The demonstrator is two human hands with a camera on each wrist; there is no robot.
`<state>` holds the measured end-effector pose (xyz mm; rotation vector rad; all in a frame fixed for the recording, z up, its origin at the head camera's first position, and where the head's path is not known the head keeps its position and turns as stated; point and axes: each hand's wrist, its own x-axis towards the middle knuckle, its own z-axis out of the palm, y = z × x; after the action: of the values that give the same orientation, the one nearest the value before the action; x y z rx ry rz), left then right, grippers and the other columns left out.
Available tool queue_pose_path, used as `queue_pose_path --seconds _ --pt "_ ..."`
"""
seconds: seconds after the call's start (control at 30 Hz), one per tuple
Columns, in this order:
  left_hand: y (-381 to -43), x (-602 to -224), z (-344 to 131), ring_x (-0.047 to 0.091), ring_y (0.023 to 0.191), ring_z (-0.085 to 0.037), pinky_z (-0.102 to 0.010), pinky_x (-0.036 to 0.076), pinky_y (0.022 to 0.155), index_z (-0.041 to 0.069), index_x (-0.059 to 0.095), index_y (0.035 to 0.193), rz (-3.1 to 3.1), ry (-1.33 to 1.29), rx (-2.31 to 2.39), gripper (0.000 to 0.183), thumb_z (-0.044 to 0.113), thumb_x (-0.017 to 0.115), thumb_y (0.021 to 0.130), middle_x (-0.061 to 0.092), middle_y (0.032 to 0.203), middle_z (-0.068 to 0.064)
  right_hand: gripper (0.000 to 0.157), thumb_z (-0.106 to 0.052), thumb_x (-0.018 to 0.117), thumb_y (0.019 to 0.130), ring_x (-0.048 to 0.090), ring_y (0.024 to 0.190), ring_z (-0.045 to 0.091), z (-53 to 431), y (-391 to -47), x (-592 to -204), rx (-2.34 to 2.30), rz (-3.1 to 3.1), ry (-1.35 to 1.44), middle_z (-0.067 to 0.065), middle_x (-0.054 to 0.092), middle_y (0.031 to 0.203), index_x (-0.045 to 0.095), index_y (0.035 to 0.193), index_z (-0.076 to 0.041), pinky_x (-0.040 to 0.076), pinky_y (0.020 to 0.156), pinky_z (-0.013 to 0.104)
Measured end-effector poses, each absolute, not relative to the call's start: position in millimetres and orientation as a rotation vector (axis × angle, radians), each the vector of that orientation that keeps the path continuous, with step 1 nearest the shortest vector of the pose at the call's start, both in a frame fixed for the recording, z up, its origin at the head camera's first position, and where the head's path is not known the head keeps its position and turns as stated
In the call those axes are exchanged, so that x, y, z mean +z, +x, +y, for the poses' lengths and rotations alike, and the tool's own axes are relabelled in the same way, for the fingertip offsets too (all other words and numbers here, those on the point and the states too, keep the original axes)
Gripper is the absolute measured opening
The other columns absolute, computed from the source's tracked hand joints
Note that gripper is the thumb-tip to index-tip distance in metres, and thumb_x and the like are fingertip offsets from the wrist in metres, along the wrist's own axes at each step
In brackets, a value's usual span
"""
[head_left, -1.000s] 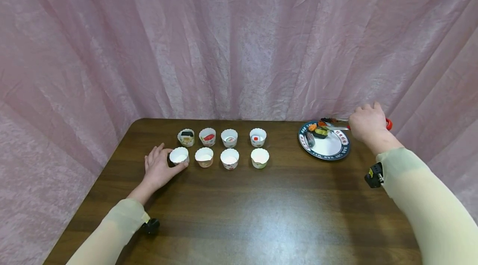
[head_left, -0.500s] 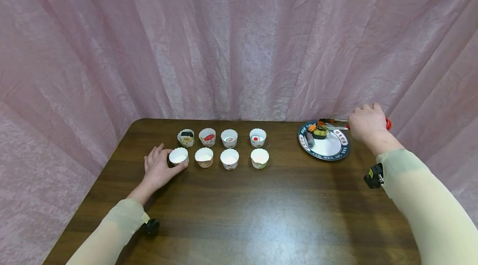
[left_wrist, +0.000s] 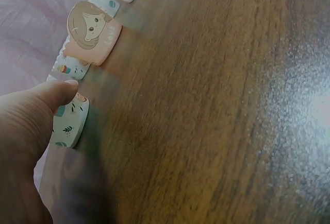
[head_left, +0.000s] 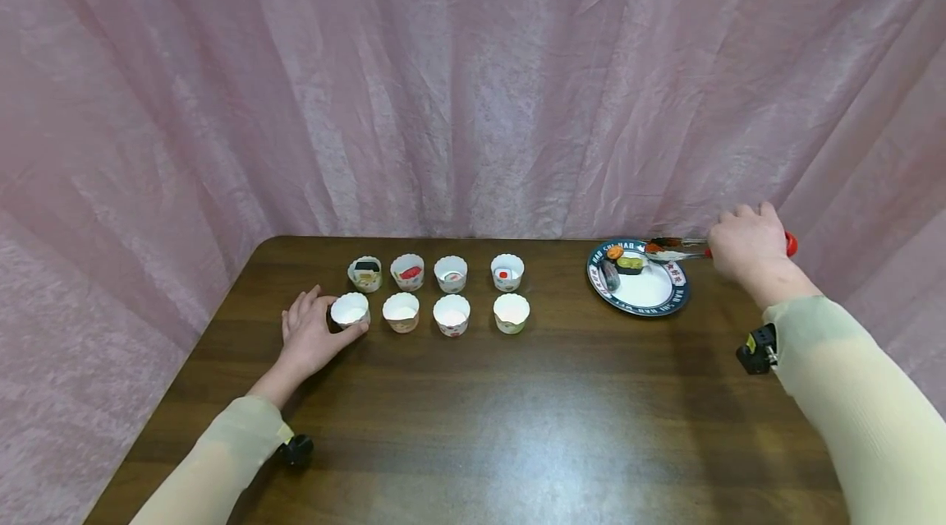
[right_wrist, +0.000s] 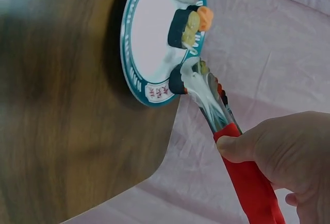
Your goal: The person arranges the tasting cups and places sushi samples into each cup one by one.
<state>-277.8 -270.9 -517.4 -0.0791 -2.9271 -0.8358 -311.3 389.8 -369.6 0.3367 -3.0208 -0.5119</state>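
Note:
My left hand (head_left: 310, 332) grips the white paper baking cup (head_left: 351, 309) at the front left of two rows, thumb on its near side, fingers on the far left. In the left wrist view the thumb presses the patterned cup wall (left_wrist: 70, 123). My right hand (head_left: 750, 246) holds tongs (right_wrist: 250, 183) by their red handles, thumb on top. The metal tips lie at a dark-wrapped toy sushi piece (right_wrist: 177, 80) over the rim of the round plate (head_left: 645, 293); the tips partly hide it. Beside it sits sushi with a yellow topping (right_wrist: 190, 26).
Several more paper cups stand in the rows, the back ones holding small pieces such as a red one (head_left: 411, 272) and a black one (head_left: 366, 267). A grey rounded piece (head_left: 609, 275) lies at the plate's left. A pink curtain (head_left: 473, 98) hangs behind the table.
My right hand and the tongs have moved right, the tips shifting from among the sushi pieces to the plate's right rim. My left hand stays at the same cup.

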Motion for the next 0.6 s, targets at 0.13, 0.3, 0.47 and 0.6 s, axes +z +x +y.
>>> queue_pose_path --seconds 0.13,0.3,0.47,0.6 --pt "-277.5 -517.4 -270.7 0.012 0.147 -0.055 -0.074 0.000 0.112 -0.004 0.052 0.132 -2.925 -0.083 -0.842 0.083 0.056 0.081 0.082 0.024 0.159 -0.033 0.009 -0.002 0.062 0.084 0.056 0.093 0.044 394.7 -307.6 -371.6 -0.514 -3.012 0.355 0.017 0.061 0.085 0.068 0.078 -0.002 0.036 0.089 0.064" --pt "-277.2 -517.6 -271.1 0.012 0.147 -0.055 -0.075 -0.001 0.112 -0.004 0.052 0.132 -2.917 -0.089 -0.848 0.084 0.055 0.082 0.082 0.024 0.159 -0.033 0.013 0.000 0.059 0.085 0.056 0.091 0.043 400.9 -304.8 -374.6 -0.510 -3.002 0.368 0.017 0.061 0.084 0.069 0.077 -0.003 0.035 0.088 0.066" --pt "-277.3 -519.0 -271.3 0.013 0.147 -0.055 -0.075 -0.001 0.112 -0.003 0.051 0.134 -2.911 -0.086 -0.849 0.083 0.053 0.083 0.081 0.025 0.159 -0.033 0.010 -0.001 0.059 0.085 0.056 0.091 0.042 404.3 -303.9 -379.6 -0.513 -3.000 0.371 0.017 0.061 0.085 0.068 0.081 -0.002 0.035 0.088 0.065" --pt "-277.5 -518.1 -269.7 0.012 0.147 -0.055 -0.075 -0.001 0.112 -0.004 0.051 0.133 -2.915 -0.086 -0.858 0.083 0.052 0.083 0.081 0.024 0.159 -0.033 0.010 -0.001 0.060 0.084 0.056 0.093 0.043 405.9 -301.0 -379.1 -0.499 -2.996 0.366 0.017 0.061 0.085 0.068 0.079 -0.003 0.035 0.090 0.065"
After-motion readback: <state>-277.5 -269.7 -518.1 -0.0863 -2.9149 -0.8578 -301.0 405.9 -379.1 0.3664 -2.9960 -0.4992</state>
